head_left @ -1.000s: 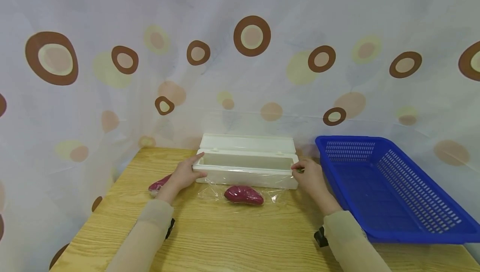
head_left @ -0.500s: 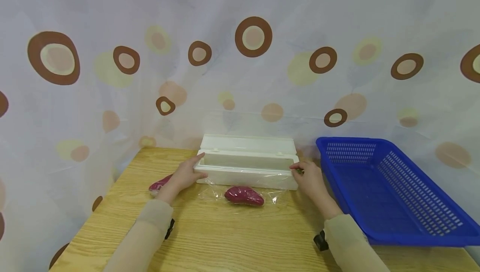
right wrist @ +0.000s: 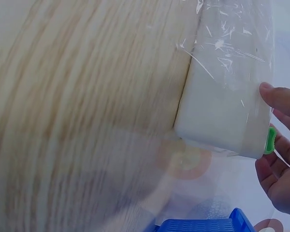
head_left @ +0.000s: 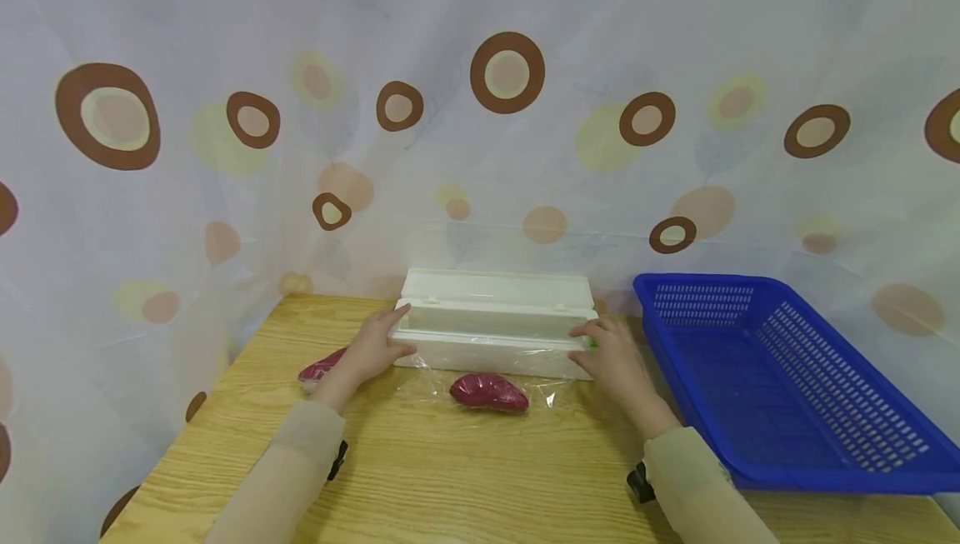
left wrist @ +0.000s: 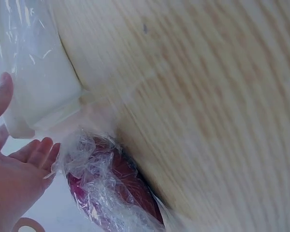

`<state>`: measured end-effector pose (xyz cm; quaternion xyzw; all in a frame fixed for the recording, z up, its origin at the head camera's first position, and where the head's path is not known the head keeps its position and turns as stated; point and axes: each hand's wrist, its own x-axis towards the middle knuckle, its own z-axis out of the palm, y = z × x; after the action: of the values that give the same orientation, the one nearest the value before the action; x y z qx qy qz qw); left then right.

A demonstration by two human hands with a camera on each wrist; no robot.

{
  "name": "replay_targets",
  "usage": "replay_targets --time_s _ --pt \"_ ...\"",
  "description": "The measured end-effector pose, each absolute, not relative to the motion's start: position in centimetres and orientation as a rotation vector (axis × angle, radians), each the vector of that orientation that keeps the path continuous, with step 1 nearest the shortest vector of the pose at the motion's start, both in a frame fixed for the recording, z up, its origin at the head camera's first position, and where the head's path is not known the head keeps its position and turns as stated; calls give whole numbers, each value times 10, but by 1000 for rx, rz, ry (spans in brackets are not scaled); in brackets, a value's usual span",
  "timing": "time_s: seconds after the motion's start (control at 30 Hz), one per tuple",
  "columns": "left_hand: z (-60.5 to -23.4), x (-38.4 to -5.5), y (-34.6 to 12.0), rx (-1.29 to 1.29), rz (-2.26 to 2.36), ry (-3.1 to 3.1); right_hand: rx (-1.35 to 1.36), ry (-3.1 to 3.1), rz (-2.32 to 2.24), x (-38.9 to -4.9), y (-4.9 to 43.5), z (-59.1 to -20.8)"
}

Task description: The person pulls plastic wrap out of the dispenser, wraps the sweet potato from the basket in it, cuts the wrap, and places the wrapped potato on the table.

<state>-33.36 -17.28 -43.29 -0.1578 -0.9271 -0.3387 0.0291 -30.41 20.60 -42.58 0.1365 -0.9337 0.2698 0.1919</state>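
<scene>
A long white cling film dispenser [head_left: 487, 352] stands near the back of the table, its lid [head_left: 495, 284] tipped back. My left hand [head_left: 367, 350] holds its left end, thumb on the front and fingers at the end. Around the right end is my right hand [head_left: 613, 361], thumb at the front edge, fingers by a green slide cutter [right wrist: 270, 140]. Clear film [head_left: 427, 386] runs from the dispenser onto the table. On or under it lies a purple sweet potato [head_left: 489, 391]; which, I cannot tell. Another sweet potato [left wrist: 125, 188], wrapped in film, lies beside my left hand, partly hidden by it.
A large blue plastic basket [head_left: 750, 394] with perforated sides stands on the right, close to my right forearm. A patterned curtain [head_left: 480, 161] hangs behind the wooden table [head_left: 472, 477].
My right thumb and fingers have spread apart at the dispenser's right end, and the green cutter now shows between them. The left hand and the sweet potatoes keep their places.
</scene>
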Motion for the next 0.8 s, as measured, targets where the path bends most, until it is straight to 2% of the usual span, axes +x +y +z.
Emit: replay_targets --time_s 0.57,0.8 --pt "-434 -317 -170 -588 -944 -2565 424 -2529 790 -298 205 -422" --pt "-438 -313 -173 -581 -1042 -2583 480 -2484 739 -291 205 -422"
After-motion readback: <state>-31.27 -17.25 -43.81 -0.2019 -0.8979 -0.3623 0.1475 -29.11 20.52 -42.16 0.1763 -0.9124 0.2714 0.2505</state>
